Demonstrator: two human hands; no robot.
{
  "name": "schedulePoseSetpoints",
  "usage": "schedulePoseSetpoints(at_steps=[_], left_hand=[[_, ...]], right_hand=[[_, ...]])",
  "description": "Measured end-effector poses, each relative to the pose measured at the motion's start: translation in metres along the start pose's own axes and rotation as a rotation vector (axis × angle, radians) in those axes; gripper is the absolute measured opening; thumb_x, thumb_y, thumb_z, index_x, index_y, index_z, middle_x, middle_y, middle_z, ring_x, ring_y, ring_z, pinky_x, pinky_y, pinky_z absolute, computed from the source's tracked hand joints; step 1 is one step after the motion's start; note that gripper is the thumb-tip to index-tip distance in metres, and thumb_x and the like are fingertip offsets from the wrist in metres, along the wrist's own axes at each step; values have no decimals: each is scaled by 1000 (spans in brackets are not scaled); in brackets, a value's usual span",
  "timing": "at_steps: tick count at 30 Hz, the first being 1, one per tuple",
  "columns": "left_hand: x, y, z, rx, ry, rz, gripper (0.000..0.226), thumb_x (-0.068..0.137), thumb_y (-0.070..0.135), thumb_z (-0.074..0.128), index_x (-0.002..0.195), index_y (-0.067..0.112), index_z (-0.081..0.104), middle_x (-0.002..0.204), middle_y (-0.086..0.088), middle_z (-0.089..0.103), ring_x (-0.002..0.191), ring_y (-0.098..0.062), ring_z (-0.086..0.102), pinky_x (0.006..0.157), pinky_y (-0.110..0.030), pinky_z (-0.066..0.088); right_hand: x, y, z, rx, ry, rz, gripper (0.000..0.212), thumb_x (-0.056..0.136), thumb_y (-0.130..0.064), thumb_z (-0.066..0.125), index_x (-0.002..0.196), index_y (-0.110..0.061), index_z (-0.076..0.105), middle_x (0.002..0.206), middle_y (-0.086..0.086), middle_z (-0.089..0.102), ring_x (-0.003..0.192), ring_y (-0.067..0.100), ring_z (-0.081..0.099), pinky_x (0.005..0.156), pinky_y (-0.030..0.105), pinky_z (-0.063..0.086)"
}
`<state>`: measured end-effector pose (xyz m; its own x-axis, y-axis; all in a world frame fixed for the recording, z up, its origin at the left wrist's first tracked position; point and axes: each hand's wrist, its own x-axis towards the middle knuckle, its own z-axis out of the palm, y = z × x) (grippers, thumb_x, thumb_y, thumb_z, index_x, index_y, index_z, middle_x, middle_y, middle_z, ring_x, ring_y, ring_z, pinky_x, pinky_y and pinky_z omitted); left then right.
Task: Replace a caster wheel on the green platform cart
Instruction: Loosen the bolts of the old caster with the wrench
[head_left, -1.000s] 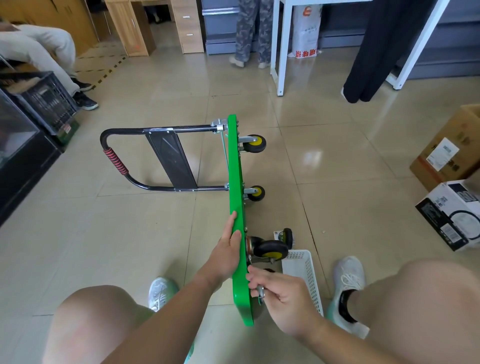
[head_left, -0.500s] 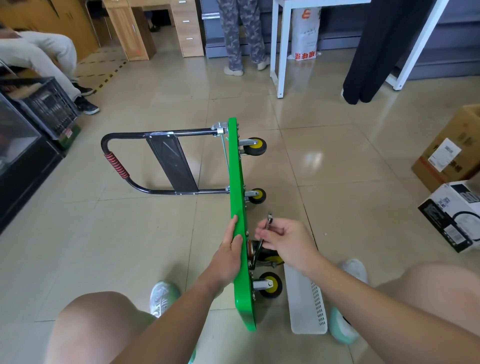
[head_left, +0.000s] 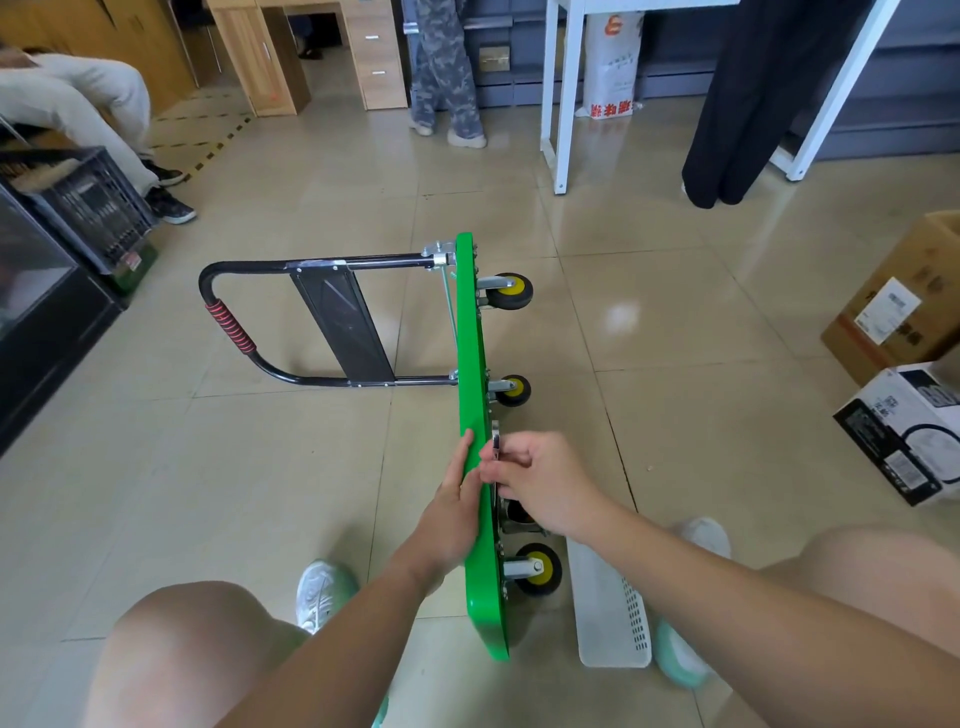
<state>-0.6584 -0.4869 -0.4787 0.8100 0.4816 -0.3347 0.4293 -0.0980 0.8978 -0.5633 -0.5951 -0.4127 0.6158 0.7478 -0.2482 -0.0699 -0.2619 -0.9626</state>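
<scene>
Chrome metal shows between the curled fingers of the right hand (head_left: 540, 480): it pinches a small wrench (head_left: 496, 441) whose shaft points toward 12 o'clock, lying close along the underside of the green platform cart (head_left: 475, 415). The caster being worked on (head_left: 519, 512) sits just under this hand, toward 6 o'clock, mostly hidden. The left hand (head_left: 454, 512) lies flat with fingers together against the deck's other face, steadying it. The cart's long axis runs from 12 to 6, on its edge. A white basket (head_left: 610, 613) lies at 5 o'clock.
</scene>
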Motion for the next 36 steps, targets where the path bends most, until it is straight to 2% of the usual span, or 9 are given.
schedulePoseSetpoints(at_steps=[2,4,7,12,14,17,24,30,36], left_hand=[[0,-1,0,-4,-13,16,42,106,57,31,143,74,23,158,12,45,134,-10,52,118,-39,37],[-1,0,0,34,-26,34,38,110,40,31,128,74,34,162,12,38,125,-13,57,113,-43,41],[-2,1,1,48,9,11,50,112,36,28,150,67,18,157,14,38,121,-11,52,107,-33,37],[-3,3,0,77,31,0,52,113,36,26,158,57,11,130,7,50,88,6,49,88,-30,40],[-3,5,0,81,23,-7,52,113,36,25,158,57,10,126,6,51,83,7,46,81,-24,41],[-2,4,1,84,14,-10,52,114,35,24,159,55,10,119,16,53,80,8,43,76,-14,36],[-1,1,1,37,17,-38,52,113,39,24,156,63,8,101,25,53,86,-3,50,79,-25,43],[-1,4,1,50,17,-33,52,112,42,25,155,66,7,147,8,51,105,-4,61,97,-34,48],[-1,6,0,96,10,-45,51,112,44,23,153,68,5,149,-2,53,108,-13,63,96,-38,47]], right_hand=[[-18,10,4,-102,23,-77,33,94,-10,66,77,-38,74,84,-10,75,83,4,66,89,31,56],[-41,27,8,-151,46,-129,41,92,-3,63,82,-41,74,88,-8,75,85,6,68,89,30,55],[-68,52,11,-127,34,-182,43,90,1,51,88,-36,74,101,-4,75,97,19,73,94,41,57],[-83,67,17,18,111,-187,50,89,6,51,87,-37,77,111,-9,75,110,12,70,92,30,57],[-82,62,18,199,165,-135,44,91,14,59,90,-25,82,108,1,77,107,18,71,93,34,57],[-75,48,5,279,275,-106,32,89,11,64,81,-16,79,94,2,78,91,11,71,84,23,56],[-37,27,-20,315,244,27,18,92,0,65,91,-15,73,86,3,78,87,11,74,75,21,59],[-1,10,-20,205,138,53,13,94,-4,65,96,-15,71,94,10,77,91,17,74,78,27,62],[25,-5,-16,22,-8,66,8,96,-11,66,98,-15,71,97,11,75,95,21,73,83,35,62]])
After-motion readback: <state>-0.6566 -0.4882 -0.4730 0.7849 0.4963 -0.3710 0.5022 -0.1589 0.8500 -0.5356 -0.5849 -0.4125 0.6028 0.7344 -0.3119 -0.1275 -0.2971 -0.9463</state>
